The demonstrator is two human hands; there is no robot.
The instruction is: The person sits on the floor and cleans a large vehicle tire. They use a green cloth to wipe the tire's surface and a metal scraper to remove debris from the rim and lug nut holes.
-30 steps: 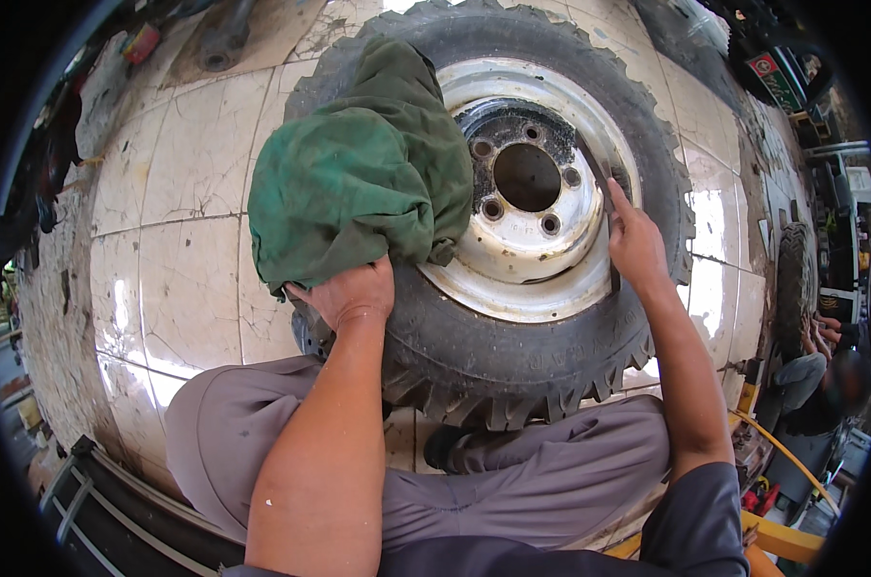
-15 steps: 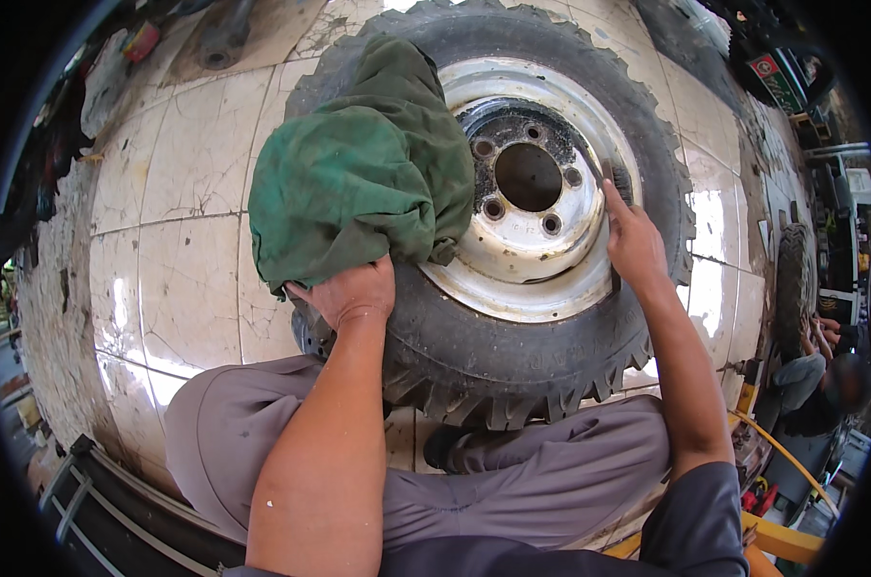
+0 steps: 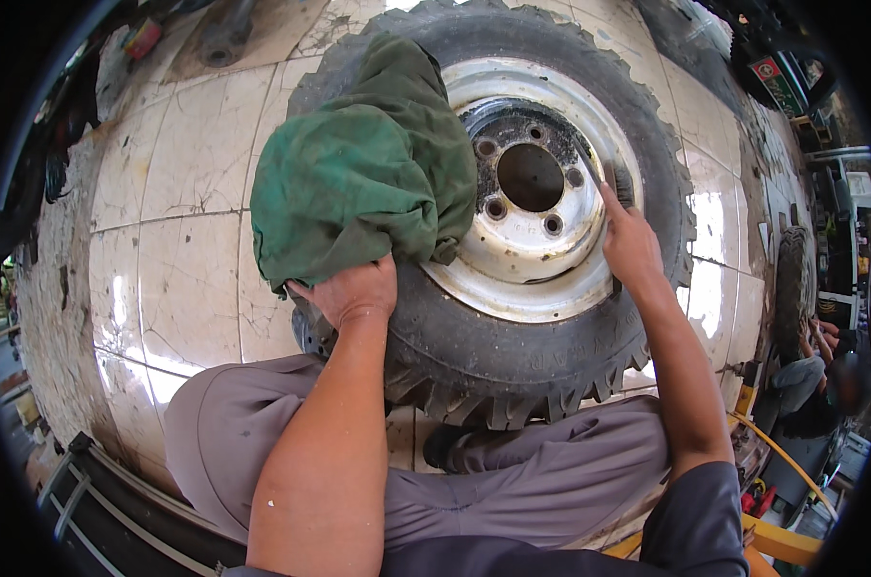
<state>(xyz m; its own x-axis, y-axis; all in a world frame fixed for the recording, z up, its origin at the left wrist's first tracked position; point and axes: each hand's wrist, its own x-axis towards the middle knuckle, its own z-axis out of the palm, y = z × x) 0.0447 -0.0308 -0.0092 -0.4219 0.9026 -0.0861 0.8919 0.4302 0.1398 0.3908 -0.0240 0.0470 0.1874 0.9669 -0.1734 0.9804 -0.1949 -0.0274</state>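
A large knobby tyre [image 3: 512, 356] lies flat before me, around a worn white wheel rim [image 3: 512, 306] with a bolted-style hub plate. My right hand [image 3: 634, 240] is closed on a wire brush [image 3: 624, 188], its index finger stretched along the back. The brush's bristles face the right inner wall of the rim. Over the tyre's left side drapes a bunched green cloth [image 3: 344, 173]; whatever it may cover is hidden. At the cloth's lower edge, my left hand [image 3: 351, 288] grips it, with most of its fingers tucked out of sight.
Glossy cracked floor tiles [image 3: 190, 279] surround the tyre. My knees are close to its near edge. A second tyre [image 3: 791, 279] stands at the far right, beside another person [image 3: 810, 380]. A yellow hose [image 3: 786, 457] curves at lower right; a dark metal-framed item [image 3: 118, 510] is at lower left.
My right hand and the wire brush have shifted slightly along the rim's right side. My left hand stays on the green cloth, and the tyre lies in nearly the same place.
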